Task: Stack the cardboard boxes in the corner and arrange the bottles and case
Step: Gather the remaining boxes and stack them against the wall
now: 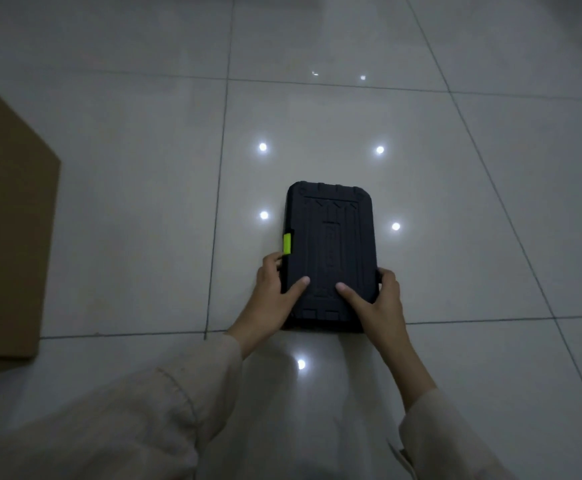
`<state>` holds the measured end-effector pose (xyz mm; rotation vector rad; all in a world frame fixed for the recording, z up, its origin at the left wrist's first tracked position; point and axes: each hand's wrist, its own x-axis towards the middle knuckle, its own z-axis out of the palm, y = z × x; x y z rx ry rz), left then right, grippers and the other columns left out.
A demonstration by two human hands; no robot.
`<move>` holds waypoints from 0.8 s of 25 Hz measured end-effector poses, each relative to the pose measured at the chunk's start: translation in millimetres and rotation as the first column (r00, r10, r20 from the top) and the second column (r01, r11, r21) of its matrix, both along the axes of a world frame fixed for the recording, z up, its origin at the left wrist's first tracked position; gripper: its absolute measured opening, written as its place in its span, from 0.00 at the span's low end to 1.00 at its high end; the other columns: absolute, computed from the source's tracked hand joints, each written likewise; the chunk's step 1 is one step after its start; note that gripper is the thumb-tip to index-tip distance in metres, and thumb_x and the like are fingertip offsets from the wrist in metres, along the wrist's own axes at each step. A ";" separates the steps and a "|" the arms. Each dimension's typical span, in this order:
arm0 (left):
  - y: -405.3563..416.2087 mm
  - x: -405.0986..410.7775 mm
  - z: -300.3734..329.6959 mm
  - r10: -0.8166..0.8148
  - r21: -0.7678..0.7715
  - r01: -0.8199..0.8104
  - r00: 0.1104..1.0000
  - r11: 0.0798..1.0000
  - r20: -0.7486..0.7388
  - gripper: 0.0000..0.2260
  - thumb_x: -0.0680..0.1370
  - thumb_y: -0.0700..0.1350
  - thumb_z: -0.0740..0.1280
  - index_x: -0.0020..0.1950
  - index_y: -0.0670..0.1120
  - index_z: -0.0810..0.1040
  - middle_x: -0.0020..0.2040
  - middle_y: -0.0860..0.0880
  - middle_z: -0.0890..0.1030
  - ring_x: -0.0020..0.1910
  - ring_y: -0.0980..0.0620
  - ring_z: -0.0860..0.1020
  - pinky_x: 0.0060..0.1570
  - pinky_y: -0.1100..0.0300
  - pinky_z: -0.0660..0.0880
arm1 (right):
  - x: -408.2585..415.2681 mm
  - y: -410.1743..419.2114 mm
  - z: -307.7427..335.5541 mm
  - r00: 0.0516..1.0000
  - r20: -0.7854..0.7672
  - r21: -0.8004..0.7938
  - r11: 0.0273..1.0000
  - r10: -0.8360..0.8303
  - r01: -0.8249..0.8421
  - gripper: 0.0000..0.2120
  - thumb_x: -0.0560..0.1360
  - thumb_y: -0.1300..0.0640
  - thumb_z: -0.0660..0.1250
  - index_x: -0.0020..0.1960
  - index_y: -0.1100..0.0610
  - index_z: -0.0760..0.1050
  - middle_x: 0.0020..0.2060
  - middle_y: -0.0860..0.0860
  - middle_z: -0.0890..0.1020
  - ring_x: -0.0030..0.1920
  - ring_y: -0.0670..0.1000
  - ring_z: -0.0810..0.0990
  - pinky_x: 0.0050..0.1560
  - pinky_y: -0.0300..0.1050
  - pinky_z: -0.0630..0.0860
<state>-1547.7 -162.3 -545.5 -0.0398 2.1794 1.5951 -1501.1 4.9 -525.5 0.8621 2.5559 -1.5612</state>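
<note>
Nearest the camera, 2 forearms in pale beige sleeves (164, 407) reach forward and converge on a black plastic case (331, 251). At the case's near left corner, the left hand (275, 292) grips it, thumb laid across the lid and fingers curled round the left edge just below a lime-green latch (287, 243). At the case's near right corner, the right hand (377, 303) grips likewise, thumb on the lid, fingers wrapped over the right edge. Whether the case rests flat on the glossy grey tile floor (455, 202) or is slightly lifted cannot be told. Well left of the case sits a brown cardboard box (5, 216). Around the case, 5 bright light reflections dot the tiles.
</note>
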 end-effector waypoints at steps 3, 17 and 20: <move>-49.9 -8.7 -1.0 0.204 -0.064 -0.211 0.974 0.975 -0.103 0.24 0.76 0.50 0.63 0.68 0.47 0.59 0.68 0.43 0.66 0.68 0.48 0.66 0.69 0.49 0.65 | -28.3 -46.1 -3.4 0.983 -0.018 -0.027 0.982 0.185 -0.185 0.33 0.67 0.51 0.74 0.65 0.60 0.63 0.60 0.56 0.70 0.60 0.54 0.72 0.62 0.47 0.72; -248.6 -4.8 2.1 0.535 -0.315 -0.586 0.811 0.747 -0.238 0.23 0.80 0.46 0.56 0.75 0.45 0.56 0.75 0.44 0.63 0.73 0.47 0.62 0.70 0.59 0.57 | -81.3 -253.9 -9.0 0.807 -0.055 -0.209 0.783 0.589 -0.586 0.32 0.71 0.58 0.71 0.68 0.62 0.58 0.56 0.51 0.62 0.58 0.47 0.63 0.56 0.30 0.61; -254.5 -10.2 -2.0 0.510 -0.399 -0.574 0.819 0.715 -0.264 0.24 0.80 0.46 0.55 0.75 0.45 0.54 0.76 0.43 0.61 0.74 0.46 0.60 0.72 0.56 0.56 | -88.3 -262.1 -9.0 0.806 -0.042 -0.253 0.774 0.591 -0.581 0.33 0.70 0.60 0.71 0.69 0.62 0.57 0.58 0.52 0.63 0.61 0.50 0.65 0.63 0.39 0.65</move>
